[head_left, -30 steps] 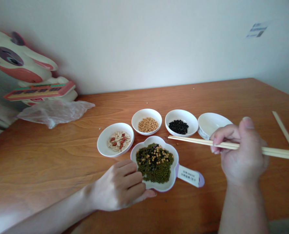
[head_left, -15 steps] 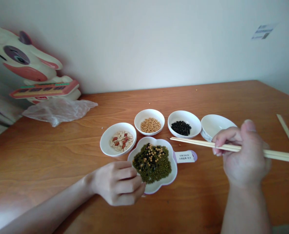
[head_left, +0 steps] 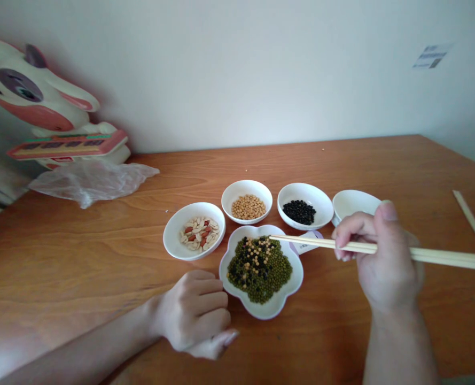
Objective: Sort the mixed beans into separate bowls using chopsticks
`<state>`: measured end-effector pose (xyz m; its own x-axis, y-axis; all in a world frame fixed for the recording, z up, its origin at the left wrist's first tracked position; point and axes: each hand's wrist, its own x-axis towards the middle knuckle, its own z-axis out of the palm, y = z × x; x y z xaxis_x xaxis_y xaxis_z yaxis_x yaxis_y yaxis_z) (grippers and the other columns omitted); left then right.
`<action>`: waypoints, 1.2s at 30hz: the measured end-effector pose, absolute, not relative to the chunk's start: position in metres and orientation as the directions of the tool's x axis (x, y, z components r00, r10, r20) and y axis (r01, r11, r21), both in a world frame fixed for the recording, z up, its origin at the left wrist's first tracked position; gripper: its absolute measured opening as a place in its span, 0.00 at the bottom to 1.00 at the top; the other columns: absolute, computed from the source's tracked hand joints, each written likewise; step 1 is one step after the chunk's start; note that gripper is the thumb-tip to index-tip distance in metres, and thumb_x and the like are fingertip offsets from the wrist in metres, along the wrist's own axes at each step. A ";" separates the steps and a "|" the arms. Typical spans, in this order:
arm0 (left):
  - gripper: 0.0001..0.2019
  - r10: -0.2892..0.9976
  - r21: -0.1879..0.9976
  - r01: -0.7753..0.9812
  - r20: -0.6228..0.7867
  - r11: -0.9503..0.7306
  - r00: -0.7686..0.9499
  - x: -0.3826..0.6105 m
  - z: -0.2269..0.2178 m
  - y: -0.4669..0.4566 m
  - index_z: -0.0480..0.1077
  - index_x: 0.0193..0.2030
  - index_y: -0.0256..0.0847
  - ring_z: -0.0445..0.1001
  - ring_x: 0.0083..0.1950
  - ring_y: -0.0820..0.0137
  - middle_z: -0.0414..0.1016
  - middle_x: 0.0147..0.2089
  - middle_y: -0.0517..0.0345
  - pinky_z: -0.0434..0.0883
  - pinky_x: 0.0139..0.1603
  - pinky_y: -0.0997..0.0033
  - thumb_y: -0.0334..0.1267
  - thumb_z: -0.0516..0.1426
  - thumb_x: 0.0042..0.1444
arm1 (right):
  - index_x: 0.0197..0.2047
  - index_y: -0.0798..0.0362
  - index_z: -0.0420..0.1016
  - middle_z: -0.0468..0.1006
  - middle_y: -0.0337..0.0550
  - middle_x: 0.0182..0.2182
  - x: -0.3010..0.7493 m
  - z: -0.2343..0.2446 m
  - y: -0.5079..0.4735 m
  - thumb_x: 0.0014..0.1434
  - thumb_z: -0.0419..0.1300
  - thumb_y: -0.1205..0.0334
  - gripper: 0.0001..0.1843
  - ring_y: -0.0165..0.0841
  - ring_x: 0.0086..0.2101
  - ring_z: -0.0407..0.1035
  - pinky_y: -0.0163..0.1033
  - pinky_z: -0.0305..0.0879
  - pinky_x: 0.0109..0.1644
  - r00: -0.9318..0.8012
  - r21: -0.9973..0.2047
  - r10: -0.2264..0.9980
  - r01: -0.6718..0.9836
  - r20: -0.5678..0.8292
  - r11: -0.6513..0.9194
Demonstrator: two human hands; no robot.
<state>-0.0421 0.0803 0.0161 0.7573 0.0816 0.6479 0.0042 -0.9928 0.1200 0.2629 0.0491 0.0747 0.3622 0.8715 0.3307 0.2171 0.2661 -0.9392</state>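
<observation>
My right hand [head_left: 383, 259] grips a pair of light wooden chopsticks [head_left: 313, 242]. Their tips are close together over the upper right part of a white flower-shaped dish [head_left: 267, 311]; nothing visible is pinched between them. In the dish lie green beans [head_left: 275, 275] mixed with black and yellow beans. My left hand [head_left: 199, 315] rests beside the dish's left edge, fingers curled in, with nothing seen in it. Behind the dish, small white bowls hold peanuts [head_left: 199, 234], yellow soybeans [head_left: 248, 207] and black beans [head_left: 299, 212].
Another white bowl [head_left: 351, 202] is partly hidden behind my right hand. A paper label [head_left: 306, 245] lies at the dish's right side. A flat wooden strip [head_left: 473, 222] is at the far right. A plastic bag [head_left: 93, 182] and a cow-shaped toy keyboard [head_left: 67, 147] occupy the back left.
The chopstick tips moved left and down, from beyond the dish to over it. The dish turned and shifted right, partly covering its label. My left hand came off its rim.
</observation>
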 end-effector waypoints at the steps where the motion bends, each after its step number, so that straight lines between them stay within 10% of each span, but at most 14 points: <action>1: 0.18 0.115 0.157 0.021 0.618 -0.987 0.778 -0.043 0.015 0.081 0.63 0.26 0.43 0.58 0.21 0.69 0.62 0.20 0.63 0.50 0.24 0.61 0.34 0.54 0.71 | 0.19 0.50 0.77 0.71 0.42 0.15 0.260 0.074 0.050 0.74 0.48 0.35 0.40 0.30 0.19 0.65 0.38 0.57 0.23 0.333 -0.940 0.887 0.230 0.319 0.252; 15: 0.21 0.424 0.565 0.160 0.372 -0.809 0.826 -0.047 0.007 0.083 0.59 0.25 0.41 0.57 0.19 0.77 0.64 0.19 0.65 0.51 0.23 0.66 0.29 0.54 0.73 | 0.22 0.50 0.77 0.73 0.41 0.17 0.251 0.060 0.057 0.76 0.43 0.36 0.41 0.29 0.22 0.66 0.38 0.60 0.27 0.154 -0.902 0.941 0.367 0.302 0.229; 36: 0.23 0.371 0.579 0.148 0.288 -0.802 0.883 -0.047 0.004 0.089 0.59 0.24 0.41 0.62 0.20 0.75 0.66 0.19 0.62 0.52 0.24 0.64 0.33 0.52 0.75 | 0.24 0.50 0.77 0.73 0.41 0.18 0.246 0.058 0.058 0.75 0.40 0.33 0.42 0.30 0.22 0.65 0.38 0.59 0.27 0.123 -0.916 0.966 0.362 0.229 0.171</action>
